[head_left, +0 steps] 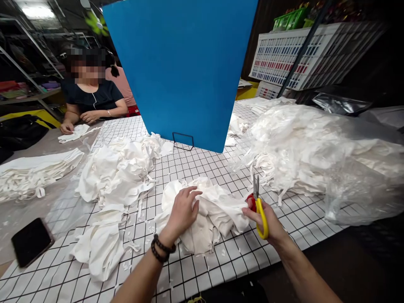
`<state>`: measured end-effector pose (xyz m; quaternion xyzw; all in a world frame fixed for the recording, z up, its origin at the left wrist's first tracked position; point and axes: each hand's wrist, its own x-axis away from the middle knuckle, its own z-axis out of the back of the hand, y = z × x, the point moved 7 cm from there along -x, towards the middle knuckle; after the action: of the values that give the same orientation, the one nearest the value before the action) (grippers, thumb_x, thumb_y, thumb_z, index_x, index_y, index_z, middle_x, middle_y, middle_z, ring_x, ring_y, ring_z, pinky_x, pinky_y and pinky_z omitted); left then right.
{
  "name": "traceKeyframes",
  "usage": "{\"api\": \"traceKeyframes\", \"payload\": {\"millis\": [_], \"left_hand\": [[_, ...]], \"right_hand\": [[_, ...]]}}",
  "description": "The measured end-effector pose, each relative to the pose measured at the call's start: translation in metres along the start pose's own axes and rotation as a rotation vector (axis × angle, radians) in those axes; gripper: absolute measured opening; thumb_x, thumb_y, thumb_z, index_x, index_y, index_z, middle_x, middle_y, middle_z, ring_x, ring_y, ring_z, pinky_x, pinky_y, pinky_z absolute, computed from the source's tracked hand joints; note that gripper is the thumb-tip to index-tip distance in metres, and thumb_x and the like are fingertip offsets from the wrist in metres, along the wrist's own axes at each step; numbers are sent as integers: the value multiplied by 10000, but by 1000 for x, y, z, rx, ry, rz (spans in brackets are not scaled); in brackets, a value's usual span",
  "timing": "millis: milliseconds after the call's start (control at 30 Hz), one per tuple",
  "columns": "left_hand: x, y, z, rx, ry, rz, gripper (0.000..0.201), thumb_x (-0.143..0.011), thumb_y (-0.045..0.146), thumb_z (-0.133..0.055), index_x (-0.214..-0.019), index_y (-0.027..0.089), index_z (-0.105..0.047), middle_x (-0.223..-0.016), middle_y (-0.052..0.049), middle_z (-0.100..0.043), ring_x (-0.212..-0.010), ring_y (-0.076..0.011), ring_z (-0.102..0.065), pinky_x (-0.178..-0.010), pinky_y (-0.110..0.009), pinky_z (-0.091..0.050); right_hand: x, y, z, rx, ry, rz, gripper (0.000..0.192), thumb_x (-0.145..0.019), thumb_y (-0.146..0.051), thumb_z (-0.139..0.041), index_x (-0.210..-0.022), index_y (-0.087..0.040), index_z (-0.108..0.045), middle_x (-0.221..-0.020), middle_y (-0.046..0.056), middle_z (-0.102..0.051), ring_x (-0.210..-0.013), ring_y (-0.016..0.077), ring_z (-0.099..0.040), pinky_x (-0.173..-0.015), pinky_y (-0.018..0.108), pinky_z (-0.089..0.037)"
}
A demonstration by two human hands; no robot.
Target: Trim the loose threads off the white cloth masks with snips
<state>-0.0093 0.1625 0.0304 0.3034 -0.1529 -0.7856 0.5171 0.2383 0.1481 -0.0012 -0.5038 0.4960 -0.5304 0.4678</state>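
My left hand (pixel 185 208) hovers over or rests on a heap of white fabric pieces (pixel 202 235), its fingers apart and nothing plainly between them; whether it presses on the cloth I cannot tell. A dark bead bracelet (pixel 162 248) circles that wrist. Held in my right hand (pixel 273 221) is a pair of scissors (pixel 260 214) with yellow and red handles, blades pointing up and away from me. The thumb and fingertips of this hand are at the right end of the white fabric, seemingly touching it.
White cloth piles (pixel 116 168) lie left, beside a phone (pixel 32 243). A clear plastic bag of white pieces (pixel 303 143) fills the right. A blue board (pixel 186 71) stands across the checked tabletop (pixel 202 164). A person (pixel 91 97) handles white cloth at the far left.
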Motion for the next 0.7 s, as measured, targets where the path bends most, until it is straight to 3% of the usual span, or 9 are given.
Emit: {"api": "traceKeyframes", "payload": {"millis": [133,200,267,400,500,633,700], "left_hand": [[-33,2,-28,-42,-279,-143,113,-831,237,-639,-915,189,-698,-892,-64,-700,-931,-251,-608,-932,-429,-426],[-46,6,-33,-38,-290,-157,123,-837,261,-645,-754,182,-693,-737,-41,-685,-781,-217,-619,-896,-395,-430],[-59,6,-26,-24,-261,-148,190,-865,301,-619,-735,180,-686,-724,-35,-684,-711,-192,-615,-802,-336,-452],[-86,1,15,-11,-144,-100,334,-910,414,-541,-711,181,-677,-655,-18,-645,-605,-164,-575,-561,-251,-394],[-95,1,55,-26,11,-59,312,-919,410,-529,-777,177,-682,-690,-22,-647,-634,-161,-571,-590,-252,-398],[-66,6,91,-115,379,-44,189,-907,339,-557,-874,182,-656,-802,-39,-646,-722,-160,-572,-673,-256,-421],[-39,2,88,-169,410,-30,135,-881,307,-583,-836,188,-628,-768,-29,-627,-679,-153,-556,-642,-251,-418]], "right_hand": [[-4,-33,19,19,127,131,322,-696,-318,-765,-717,-202,-465,-776,-37,-440,-688,112,-422,-639,239,-379],[-7,-54,34,32,235,216,287,-698,-291,-756,-726,-205,-483,-783,-35,-454,-709,117,-445,-670,246,-395],[-10,-72,54,7,371,296,258,-686,-266,-752,-741,-206,-507,-803,-30,-471,-717,121,-467,-668,252,-406],[-22,-87,86,-150,557,337,276,-636,-243,-769,-731,-202,-513,-767,-43,-463,-633,102,-471,-562,239,-394],[-34,-92,88,-234,563,362,297,-617,-229,-784,-721,-195,-508,-732,-50,-459,-611,94,-481,-549,229,-407],[-41,-83,69,-194,442,385,271,-669,-265,-761,-755,-200,-512,-764,-44,-477,-652,98,-496,-603,236,-446],[-42,-62,59,-47,364,299,279,-677,-320,-743,-763,-206,-503,-752,-47,-486,-654,104,-499,-617,244,-455]]}}
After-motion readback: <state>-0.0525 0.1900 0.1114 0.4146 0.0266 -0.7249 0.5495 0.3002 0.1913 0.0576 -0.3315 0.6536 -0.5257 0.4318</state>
